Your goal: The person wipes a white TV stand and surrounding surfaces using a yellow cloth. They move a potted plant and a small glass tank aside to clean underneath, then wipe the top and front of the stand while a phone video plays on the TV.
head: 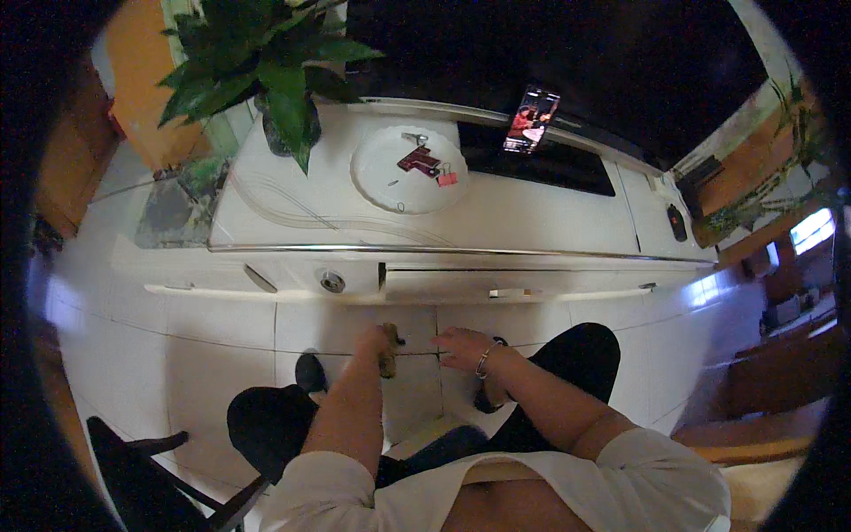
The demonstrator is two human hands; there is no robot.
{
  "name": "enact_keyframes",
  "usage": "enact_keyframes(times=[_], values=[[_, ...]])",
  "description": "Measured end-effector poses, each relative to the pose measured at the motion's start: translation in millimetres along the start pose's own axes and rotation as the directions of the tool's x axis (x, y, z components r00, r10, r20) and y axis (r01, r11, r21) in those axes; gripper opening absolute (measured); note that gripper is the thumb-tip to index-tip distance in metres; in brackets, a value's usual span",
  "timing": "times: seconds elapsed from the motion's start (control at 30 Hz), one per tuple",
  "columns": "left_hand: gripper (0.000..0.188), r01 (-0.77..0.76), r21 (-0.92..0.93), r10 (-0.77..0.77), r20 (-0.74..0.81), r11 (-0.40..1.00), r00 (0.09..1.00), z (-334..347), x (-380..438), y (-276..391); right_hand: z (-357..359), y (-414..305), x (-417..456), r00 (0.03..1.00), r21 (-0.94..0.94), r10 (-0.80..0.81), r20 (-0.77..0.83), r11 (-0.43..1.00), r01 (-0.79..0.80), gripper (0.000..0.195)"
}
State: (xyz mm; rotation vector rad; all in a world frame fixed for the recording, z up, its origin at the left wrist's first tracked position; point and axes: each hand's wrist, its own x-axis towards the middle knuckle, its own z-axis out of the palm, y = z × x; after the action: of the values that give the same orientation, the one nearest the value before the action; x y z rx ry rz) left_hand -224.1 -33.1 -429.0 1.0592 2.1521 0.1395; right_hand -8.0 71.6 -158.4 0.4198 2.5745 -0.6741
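Observation:
My left hand (371, 342) is closed around a small yellowish-brown object (388, 367) above the tiled floor, between my knees. The object has a dark bit at its side, and blur hides what it is. To its right, my right hand (460, 344) hangs palm down with its fingers apart and nothing in them; a bracelet circles the wrist. Beyond both hands, a white plate (372, 189) with a scalloped rim stands on the cabinet top. On it lie dark red pieces (419, 161), a pinkish-red binder clip (448, 175), a small metal item (415, 138) and a small ring (401, 207).
The white cabinet (532, 223) has a metal-trimmed front edge (465, 250) between me and the plate. A lit phone (532, 121) leans near a large dark screen (565, 53). A leafy plant (266, 73) stands at left. A dark chair (143, 472) is at lower left.

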Motion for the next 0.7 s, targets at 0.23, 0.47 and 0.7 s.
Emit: enact_keyframes(times=[0.23, 0.47, 0.7], values=[[0.030, 0.044, -0.498, 0.135, 0.318, 0.866, 0.938, -19, -33, 27, -26, -21, -25, 0.996, -0.045, 0.066, -0.061, 0.997, -0.069, 0.052], [0.037, -0.234, -0.305, 0.318, 0.262, 0.923, 0.911, -125, -102, 27, -40, -34, -42, 0.981, 0.013, -0.078, -0.178, 0.997, 0.082, 0.046], [0.050, -0.470, 0.305, 0.421, 0.216, 0.828, 0.881, -253, -240, 82, -50, -23, -66, 0.918, -0.027, -0.273, -0.288, 0.960, 0.277, 0.047]])
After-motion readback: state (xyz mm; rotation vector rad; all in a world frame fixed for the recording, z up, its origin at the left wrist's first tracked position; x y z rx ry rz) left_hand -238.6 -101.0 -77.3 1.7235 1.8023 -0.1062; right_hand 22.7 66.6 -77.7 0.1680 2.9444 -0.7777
